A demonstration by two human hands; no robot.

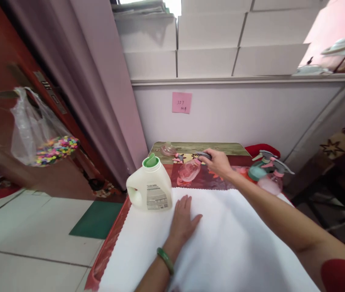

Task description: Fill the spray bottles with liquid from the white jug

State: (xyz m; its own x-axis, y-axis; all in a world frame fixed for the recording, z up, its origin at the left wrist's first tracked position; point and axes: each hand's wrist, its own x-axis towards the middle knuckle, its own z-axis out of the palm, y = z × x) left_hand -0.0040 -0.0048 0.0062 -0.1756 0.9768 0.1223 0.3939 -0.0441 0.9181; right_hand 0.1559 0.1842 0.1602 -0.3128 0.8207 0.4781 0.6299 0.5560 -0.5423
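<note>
Grasping the pink spray bottle [189, 171] by its dark top [202, 155], the right hand [220, 163] holds it tilted beyond the white cloth [230, 231], while the left hand [185, 221] lies flat, unclenched, on this cloth near the white jug [151, 187]

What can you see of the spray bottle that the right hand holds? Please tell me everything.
The spray bottle has a rounded, see-through body that looks like plastic, a pink collar and a dark grey spray head. The right hand grips the head. It is tilted, head toward the picture's upper right, over the red patterned cover, just beyond the white cloth. Whether its base touches the cover is unclear.
</note>
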